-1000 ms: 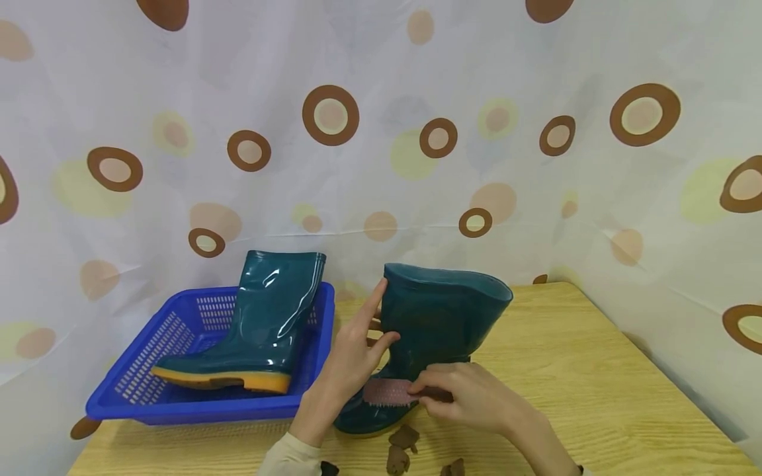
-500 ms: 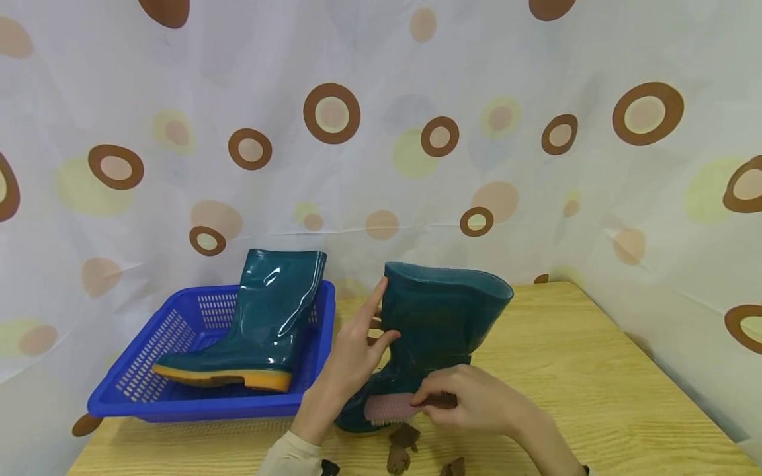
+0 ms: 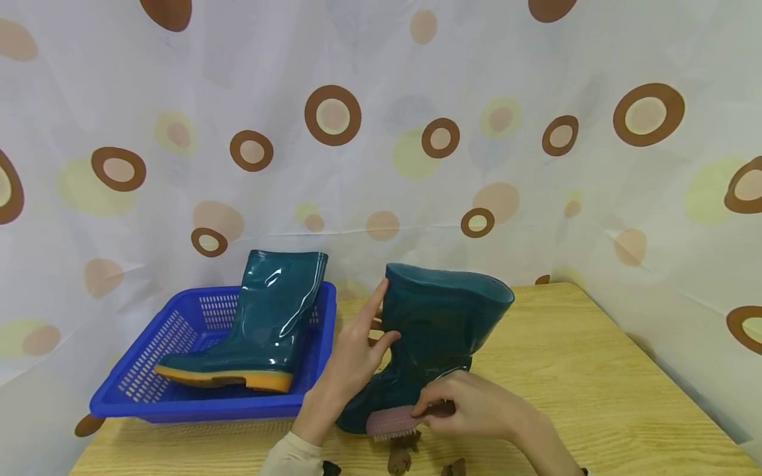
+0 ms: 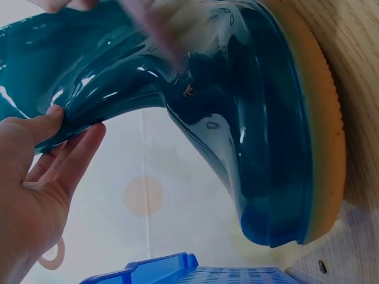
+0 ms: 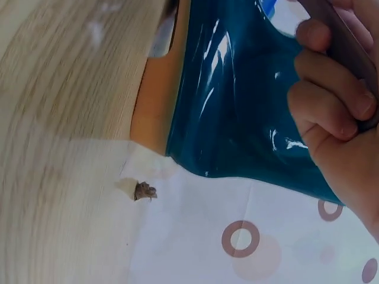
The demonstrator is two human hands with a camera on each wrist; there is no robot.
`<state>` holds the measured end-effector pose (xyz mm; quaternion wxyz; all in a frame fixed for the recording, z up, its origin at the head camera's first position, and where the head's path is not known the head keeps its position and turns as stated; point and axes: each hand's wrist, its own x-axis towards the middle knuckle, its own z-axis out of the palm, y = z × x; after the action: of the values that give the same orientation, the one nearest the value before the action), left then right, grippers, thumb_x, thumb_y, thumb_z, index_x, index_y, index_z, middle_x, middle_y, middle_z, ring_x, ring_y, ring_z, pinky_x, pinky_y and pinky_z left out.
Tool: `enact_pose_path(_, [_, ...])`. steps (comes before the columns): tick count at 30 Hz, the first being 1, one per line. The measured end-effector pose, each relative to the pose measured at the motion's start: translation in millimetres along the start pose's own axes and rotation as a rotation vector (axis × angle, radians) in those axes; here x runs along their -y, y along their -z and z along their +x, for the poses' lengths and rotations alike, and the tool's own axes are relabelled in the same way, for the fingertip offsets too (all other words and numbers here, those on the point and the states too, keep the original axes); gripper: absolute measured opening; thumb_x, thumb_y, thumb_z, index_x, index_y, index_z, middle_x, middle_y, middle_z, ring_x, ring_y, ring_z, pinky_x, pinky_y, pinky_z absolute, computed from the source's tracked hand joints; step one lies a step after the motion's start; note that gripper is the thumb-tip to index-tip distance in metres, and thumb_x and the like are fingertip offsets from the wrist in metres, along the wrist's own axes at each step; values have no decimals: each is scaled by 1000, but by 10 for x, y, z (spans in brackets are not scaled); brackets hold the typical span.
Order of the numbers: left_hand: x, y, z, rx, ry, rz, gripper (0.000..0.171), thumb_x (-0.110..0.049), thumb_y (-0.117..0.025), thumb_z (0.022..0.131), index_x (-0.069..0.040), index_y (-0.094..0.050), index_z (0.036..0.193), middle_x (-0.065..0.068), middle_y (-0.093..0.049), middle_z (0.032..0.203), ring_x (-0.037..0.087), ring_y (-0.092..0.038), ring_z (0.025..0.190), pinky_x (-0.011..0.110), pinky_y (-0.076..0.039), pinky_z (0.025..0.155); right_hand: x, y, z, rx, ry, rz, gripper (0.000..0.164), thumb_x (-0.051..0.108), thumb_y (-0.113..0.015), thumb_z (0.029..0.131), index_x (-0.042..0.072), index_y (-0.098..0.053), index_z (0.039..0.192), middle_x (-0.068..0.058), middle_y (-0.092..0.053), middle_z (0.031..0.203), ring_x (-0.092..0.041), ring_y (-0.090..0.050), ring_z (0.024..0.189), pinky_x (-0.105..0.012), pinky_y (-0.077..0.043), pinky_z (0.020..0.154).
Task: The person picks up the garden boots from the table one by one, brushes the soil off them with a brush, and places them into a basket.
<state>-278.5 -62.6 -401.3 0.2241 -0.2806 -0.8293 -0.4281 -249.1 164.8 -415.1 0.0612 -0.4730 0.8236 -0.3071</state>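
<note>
A dark green rain boot (image 3: 440, 324) with a yellow-orange sole (image 4: 328, 136) stands on the table, its toe towards the front left. My left hand (image 3: 351, 354) grips the front of the shaft, thumb on one side and fingers on the other. In my right hand (image 3: 476, 404) is a pink scrubbing brush (image 3: 389, 421), held by its dark handle (image 5: 340, 38). The bristles point down along the boot's lower side, near the sole. A small brown speck (image 4: 188, 90) sticks to the instep; the brush is blurred close beside it.
A blue plastic basket (image 3: 196, 408) at the left holds another green boot (image 3: 270, 317), toe leftwards. Brown clumps (image 3: 399, 457) lie on the wooden table (image 3: 571, 383) below the brush, with a further crumb (image 5: 145, 190) near the heel. A patterned curtain (image 3: 381, 165) hangs behind.
The brush in my right hand has travelled down the boot's side, from the foot's upper part to near the sole. My left hand and the boot have stayed in place.
</note>
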Motion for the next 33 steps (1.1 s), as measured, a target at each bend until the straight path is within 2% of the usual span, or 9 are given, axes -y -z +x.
enact_pose_path(4, [-8,-1,-2,2,2,-4,89,-6,-72,89,-32,-23,159,10,-63,109,18,-70,93,18,-58,70,-7,8,-18,-98,14,-82,18,14,-61,97,20,-73,109,9,-71,98,7,-55,76,-16,-51,67])
enact_pose_path(6, [-14,1,-3,4,4,-5,89,-6,-72,89,-32,-23,159,10,-63,109,18,-70,93,18,-58,70,-13,-6,-9,-107,-1,-122,17,15,-61,97,20,-72,109,10,-71,99,7,-55,78,-16,-51,68])
enact_pose_path(9, [-22,5,-4,4,0,-5,88,-6,-71,90,-33,-23,159,10,-63,110,18,-70,94,19,-58,70,-16,-35,16,-67,-16,-133,17,14,-62,96,19,-74,107,10,-71,98,8,-53,75,-14,-49,66])
enact_pose_path(16, [5,-14,-9,-1,-10,-19,87,-6,-70,91,-31,-23,159,10,-63,110,19,-70,94,18,-58,70,1,-57,-6,15,22,-34,17,14,-61,95,19,-75,104,10,-72,94,9,-51,73,-12,-49,66])
enact_pose_path(20, [20,-30,-20,8,-25,-28,86,-6,-70,91,-28,-22,159,12,-63,111,21,-70,94,17,-58,69,-10,-76,-53,-64,94,-47,19,11,-61,96,18,-73,109,6,-72,95,9,-51,72,-11,-48,64])
enact_pose_path(25, [20,-16,-25,-1,-12,-48,87,-5,-70,90,-29,-23,159,12,-63,109,22,-70,93,21,-59,69,-58,-146,-53,-197,155,-253,17,12,-65,95,20,-71,109,10,-67,90,10,-48,69,-4,-41,62])
enact_pose_path(28, [25,-2,-17,-4,8,-58,87,-5,-70,90,-30,-23,159,12,-63,109,22,-70,93,23,-60,70,-73,-173,-55,-164,168,-283,15,13,-66,94,21,-71,107,11,-67,91,9,-50,70,-2,-41,64])
enact_pose_path(31, [38,3,-2,0,21,-62,87,-6,-70,91,-32,-23,159,11,-63,109,20,-70,94,23,-60,70,-60,-169,-75,-93,175,-224,15,14,-63,97,21,-71,107,10,-69,94,9,-54,74,-3,-44,67])
enact_pose_path(33, [46,-2,10,7,23,-58,87,-7,-69,91,-34,-22,159,11,-63,110,19,-70,94,22,-59,70,-48,-153,-94,-91,185,-202,16,14,-62,98,21,-71,109,10,-69,96,9,-55,77,-3,-45,69])
